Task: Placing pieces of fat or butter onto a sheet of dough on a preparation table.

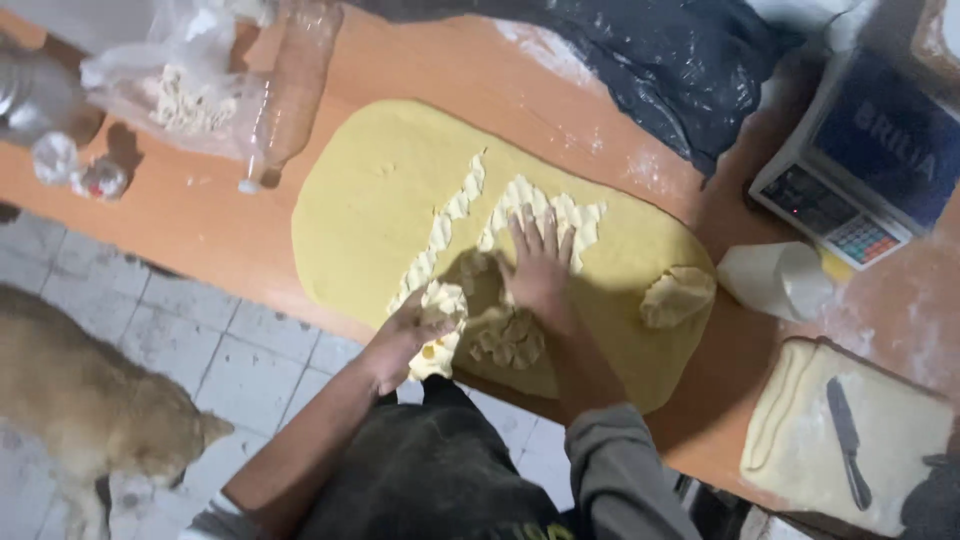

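Left hand [400,340] gripping pale filling [440,300], right hand [537,270] fingers spread flat on yellow dough sheet [370,210].

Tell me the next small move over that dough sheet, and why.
Probably slide the right hand outward, pressing the pale filling pieces flatter. They sit piled near the left hand, while much of the yellow dough sheet is bare.

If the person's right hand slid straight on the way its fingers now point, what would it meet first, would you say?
The right hand lies flat, fingers pointing up-frame at the pale strips of filling on the yellow dough sheet. It would likely meet those first, then bare dough.
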